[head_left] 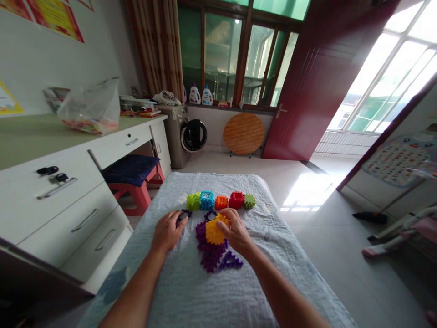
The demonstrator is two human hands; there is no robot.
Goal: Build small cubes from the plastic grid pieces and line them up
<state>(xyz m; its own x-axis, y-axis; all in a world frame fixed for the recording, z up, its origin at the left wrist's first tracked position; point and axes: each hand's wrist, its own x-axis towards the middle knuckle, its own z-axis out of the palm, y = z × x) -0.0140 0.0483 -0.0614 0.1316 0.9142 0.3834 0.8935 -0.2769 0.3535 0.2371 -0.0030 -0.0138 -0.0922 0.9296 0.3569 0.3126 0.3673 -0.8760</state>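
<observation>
My right hand (236,230) is closed on a yellow toothed building block (214,233), thumb and fingers at its right side. Beneath and beside that block lie purple toothed building pieces (209,255), partly covered by it. A dark violet triangular piece (231,261) rests at their lower right. My left hand (167,232) is on the cloth to the left, its fingers and thumb around a dark purple building piece (185,213) partly hidden by them. Another dark piece (210,215) lies between the hands.
Beyond the hands stands a row of cubes: lime green (193,201), blue (207,200), orange (221,202), red (236,199) and olive green (249,201). All sit on a grey-blue cloth (184,291). A red stool (136,189) and white desk (78,218) stand left.
</observation>
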